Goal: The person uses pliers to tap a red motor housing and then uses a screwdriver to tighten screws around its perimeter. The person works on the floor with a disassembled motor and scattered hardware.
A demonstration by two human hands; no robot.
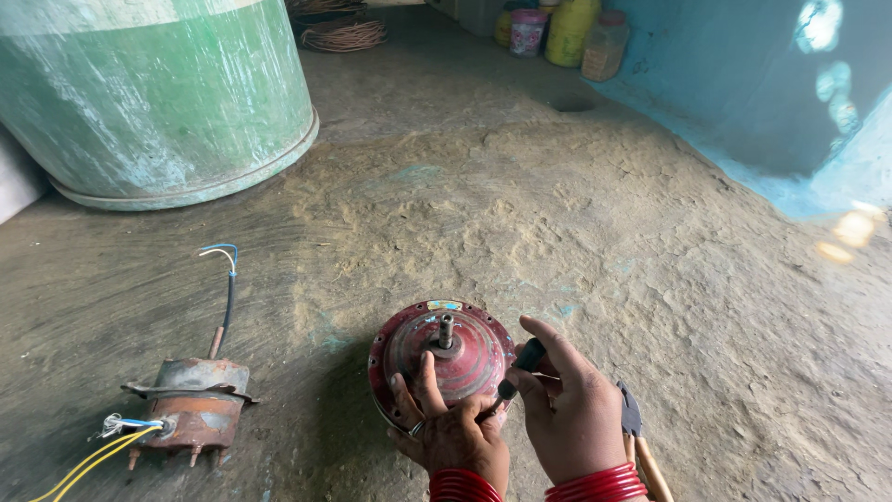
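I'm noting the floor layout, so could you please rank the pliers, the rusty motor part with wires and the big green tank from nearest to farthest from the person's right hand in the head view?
From the right hand:
1. Pliers, lying on the floor just right of that hand.
2. Rusty motor part with wires, on the floor far to the left.
3. Big green tank, at the upper left, farthest away.

One camera, worn on the head, looks steeply down and forward over the dirt floor [576, 214]. It sits close above the hands at the bottom edge, facing a blue wall [725, 74] beyond.
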